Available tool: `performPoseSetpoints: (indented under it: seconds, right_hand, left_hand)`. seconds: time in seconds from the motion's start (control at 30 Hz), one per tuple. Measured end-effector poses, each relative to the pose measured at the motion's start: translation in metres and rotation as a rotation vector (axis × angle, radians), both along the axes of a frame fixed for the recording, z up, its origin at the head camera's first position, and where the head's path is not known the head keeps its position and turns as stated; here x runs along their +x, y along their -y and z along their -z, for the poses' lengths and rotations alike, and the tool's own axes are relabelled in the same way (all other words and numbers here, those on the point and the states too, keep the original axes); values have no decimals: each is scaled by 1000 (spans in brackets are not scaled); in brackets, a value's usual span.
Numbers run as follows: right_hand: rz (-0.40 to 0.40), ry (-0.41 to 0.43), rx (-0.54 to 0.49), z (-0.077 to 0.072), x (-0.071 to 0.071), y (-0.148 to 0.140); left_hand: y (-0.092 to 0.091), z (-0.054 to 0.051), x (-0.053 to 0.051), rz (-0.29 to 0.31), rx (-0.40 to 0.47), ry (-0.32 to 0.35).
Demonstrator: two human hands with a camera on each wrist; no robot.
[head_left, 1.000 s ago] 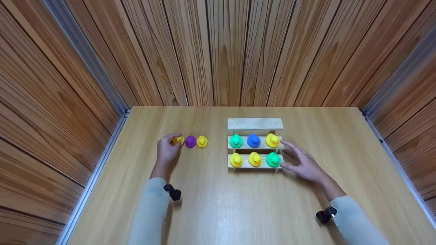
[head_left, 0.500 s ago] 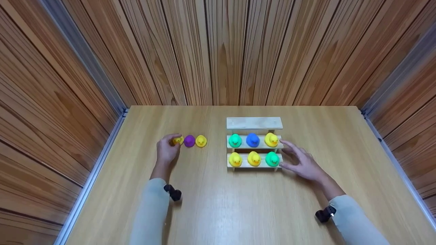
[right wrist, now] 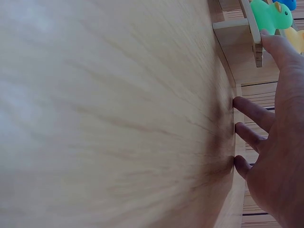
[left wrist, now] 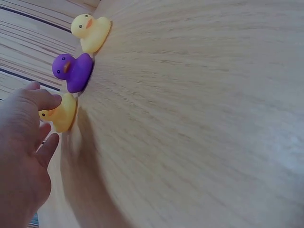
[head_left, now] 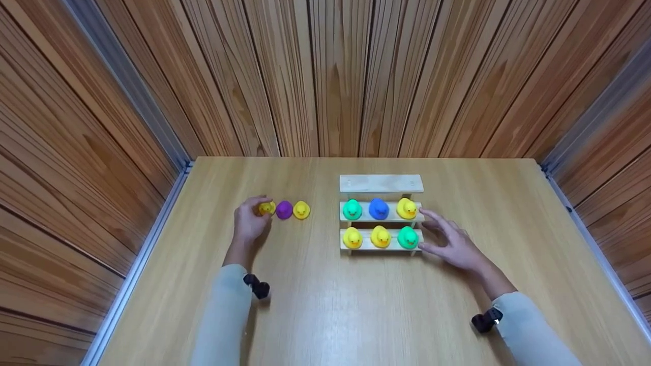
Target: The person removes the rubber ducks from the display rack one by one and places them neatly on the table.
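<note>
Yellow duck (head_left: 267, 208) in left hand (head_left: 248, 222); right hand (head_left: 456, 246) at rack (head_left: 381, 183).

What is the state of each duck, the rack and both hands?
Left hand: curled around leftmost yellow duck
Leftmost yellow duck: upright, partly hidden
Purple duck: upright on table
Table's right yellow duck: upright
Rack: upright
Right hand: fingers spread, beside rack
Upper green duck: upright
Blue duck: upright
Upper yellow duck: upright
Lower left yellow duck: upright
Lower middle yellow duck: upright
Lower green duck: upright

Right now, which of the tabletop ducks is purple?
The middle duck, standing between the yellow duck at your left hand and the other yellow duck; only it is purple.
</note>
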State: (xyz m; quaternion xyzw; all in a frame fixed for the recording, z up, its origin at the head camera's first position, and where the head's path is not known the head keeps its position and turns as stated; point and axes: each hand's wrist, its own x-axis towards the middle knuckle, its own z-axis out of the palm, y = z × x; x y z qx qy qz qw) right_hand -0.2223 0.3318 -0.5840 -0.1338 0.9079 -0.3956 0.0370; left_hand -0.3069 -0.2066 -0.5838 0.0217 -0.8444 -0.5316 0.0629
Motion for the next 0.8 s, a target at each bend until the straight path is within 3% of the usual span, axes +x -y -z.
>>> performPoseSetpoints:
  seconds: [0.37, 0.8]
  right_hand:
    - [-3, -6, -5, 0, 0, -1]
    - [0, -18, 11, 0, 1, 0]
  left_hand:
    - [-5, -14, 12, 69, -73, -65]
    - [-36, -30, 29, 82, -135, -178]
